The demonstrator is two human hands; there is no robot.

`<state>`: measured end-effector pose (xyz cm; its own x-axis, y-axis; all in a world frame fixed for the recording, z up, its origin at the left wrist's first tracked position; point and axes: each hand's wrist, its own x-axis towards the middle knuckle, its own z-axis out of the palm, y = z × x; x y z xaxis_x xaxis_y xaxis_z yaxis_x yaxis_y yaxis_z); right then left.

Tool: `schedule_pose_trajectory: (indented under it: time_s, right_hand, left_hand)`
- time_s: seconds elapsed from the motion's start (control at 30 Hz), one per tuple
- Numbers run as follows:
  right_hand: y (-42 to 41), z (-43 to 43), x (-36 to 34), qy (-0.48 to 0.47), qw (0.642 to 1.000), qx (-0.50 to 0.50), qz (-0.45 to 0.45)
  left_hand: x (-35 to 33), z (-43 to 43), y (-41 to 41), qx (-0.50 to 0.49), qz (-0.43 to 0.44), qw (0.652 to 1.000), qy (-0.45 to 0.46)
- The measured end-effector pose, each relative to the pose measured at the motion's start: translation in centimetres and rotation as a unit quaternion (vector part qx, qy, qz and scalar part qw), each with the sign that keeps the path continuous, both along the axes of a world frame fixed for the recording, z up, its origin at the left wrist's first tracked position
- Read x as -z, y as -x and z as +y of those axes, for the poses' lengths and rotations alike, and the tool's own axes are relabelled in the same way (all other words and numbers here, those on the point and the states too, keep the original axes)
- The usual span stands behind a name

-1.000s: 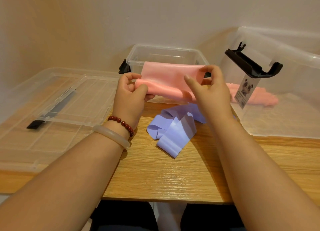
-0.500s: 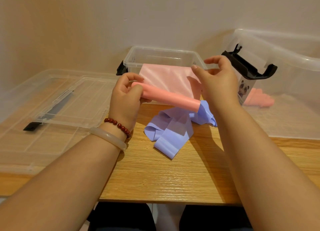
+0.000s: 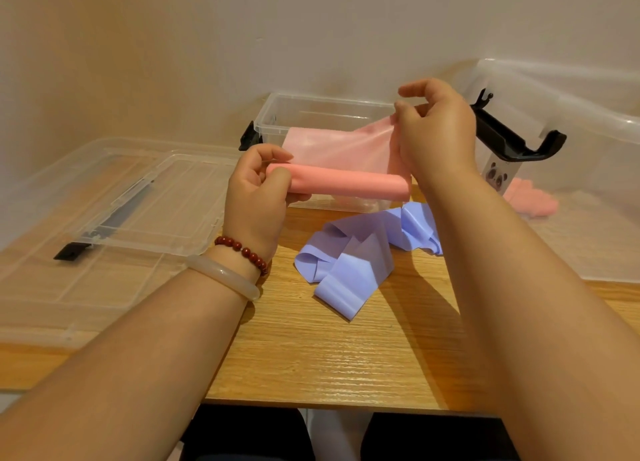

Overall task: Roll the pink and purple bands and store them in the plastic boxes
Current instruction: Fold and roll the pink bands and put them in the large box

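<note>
Gripping the pink band point(image 3: 346, 183) by its smooth tight roll, left hand point(image 3: 256, 197); pinching its thin translucent tail, right hand point(image 3: 436, 135)

The pink band point(image 3: 346, 184) looks like thin matt rubber, translucent where it is stretched. The purple band point(image 3: 349, 273) is smooth, faintly shiny. The table point(image 3: 329, 353) is glossy grained wood. The small box point(image 3: 277, 114) is clear glossy plastic. The bangle point(image 3: 225, 276) is milky, perhaps stone.

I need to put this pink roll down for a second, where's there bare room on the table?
The table is bare along its near edge, between your forearms and in front of the purple band. Crowded elsewhere: the clear lid covers the left, the big box fills the right, the small box stands behind.
</note>
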<state>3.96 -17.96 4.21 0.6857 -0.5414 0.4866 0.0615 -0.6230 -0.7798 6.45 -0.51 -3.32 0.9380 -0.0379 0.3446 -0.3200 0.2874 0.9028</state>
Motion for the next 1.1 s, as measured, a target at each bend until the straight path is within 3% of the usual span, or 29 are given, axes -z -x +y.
schedule_pose_trajectory:
  time_s: [0.23,0.43,0.57,0.67,0.87,1.1]
  right_hand:
    - [-0.5,-0.3,-0.1,0.091,0.991,0.086,0.042]
    - [-0.6,0.0,-0.3,0.042,0.997,0.057,-0.001]
    - [-0.5,-0.7,0.2,0.106,0.988,0.095,0.055]
    - [0.0,-0.9,0.7,0.083,0.99,0.111,0.032]
    - [1.7,-0.1,3.8,0.015,0.999,0.023,-0.042]
    - [3.7,0.1,6.4,-0.015,0.99,-0.14,0.009]
  left_hand:
    - [0.2,0.1,-0.2,-0.007,0.0,1.0,-0.009]
    - [0.2,0.0,-0.2,-0.009,0.005,1.0,-0.029]
    - [0.2,0.1,-0.2,-0.014,0.008,0.999,-0.03]
    - [0.2,0.1,-0.1,-0.015,0.01,1.0,-0.025]
    - [0.2,-0.1,-0.1,-0.013,0.007,1.0,-0.023]
    - [0.0,-0.3,-0.1,0.0,0.057,0.998,0.004]
